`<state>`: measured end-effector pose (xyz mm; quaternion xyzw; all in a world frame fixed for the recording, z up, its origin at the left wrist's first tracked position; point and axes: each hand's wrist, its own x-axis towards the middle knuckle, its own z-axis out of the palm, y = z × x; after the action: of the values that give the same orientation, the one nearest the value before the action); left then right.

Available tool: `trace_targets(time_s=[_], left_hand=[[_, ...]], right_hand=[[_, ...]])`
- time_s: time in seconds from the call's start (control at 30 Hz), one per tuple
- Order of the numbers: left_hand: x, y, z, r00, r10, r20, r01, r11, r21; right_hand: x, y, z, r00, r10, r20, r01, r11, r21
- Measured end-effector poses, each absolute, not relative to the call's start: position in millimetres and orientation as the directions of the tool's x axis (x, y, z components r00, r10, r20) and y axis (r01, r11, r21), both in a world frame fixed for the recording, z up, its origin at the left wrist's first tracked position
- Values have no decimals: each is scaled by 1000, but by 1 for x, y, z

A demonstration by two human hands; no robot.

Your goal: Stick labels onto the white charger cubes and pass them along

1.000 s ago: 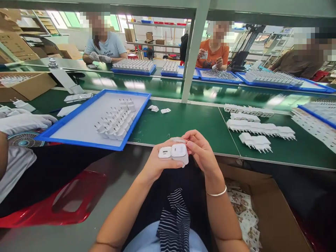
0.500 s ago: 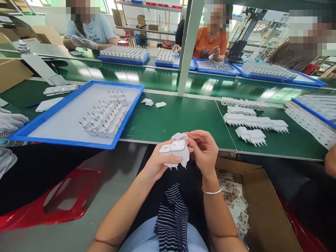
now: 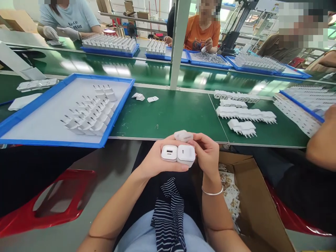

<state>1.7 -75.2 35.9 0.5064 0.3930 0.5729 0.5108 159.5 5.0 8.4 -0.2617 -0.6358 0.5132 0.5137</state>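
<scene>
On the green table (image 3: 147, 120), a blue-rimmed tray (image 3: 103, 137) at left bears rows of white plugs. Between it and me, nearer the middle, my left hand (image 3: 154, 157) grips two white chargers (image 3: 177, 154) side by side, ports facing me, above my lap. My right hand (image 3: 207, 150) pinches a small white piece (image 3: 183, 135) just behind them.

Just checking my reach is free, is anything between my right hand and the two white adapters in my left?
Nothing visible is: the right hand is close beside the white adapters, its fingertips at the white piece behind them.
</scene>
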Motion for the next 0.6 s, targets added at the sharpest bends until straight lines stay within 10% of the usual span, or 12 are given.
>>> trace_targets(time_s=[0.33,0.6], left_hand=[[7,-62,38,-11,946,323,-146,-321,936],[12,-46,27,-240,708,665,320,-589,742]], right_hand=[[164,1,17,-185,684,706,158,729,-666],[178,-5,26,168,907,387,-196,416,-888]])
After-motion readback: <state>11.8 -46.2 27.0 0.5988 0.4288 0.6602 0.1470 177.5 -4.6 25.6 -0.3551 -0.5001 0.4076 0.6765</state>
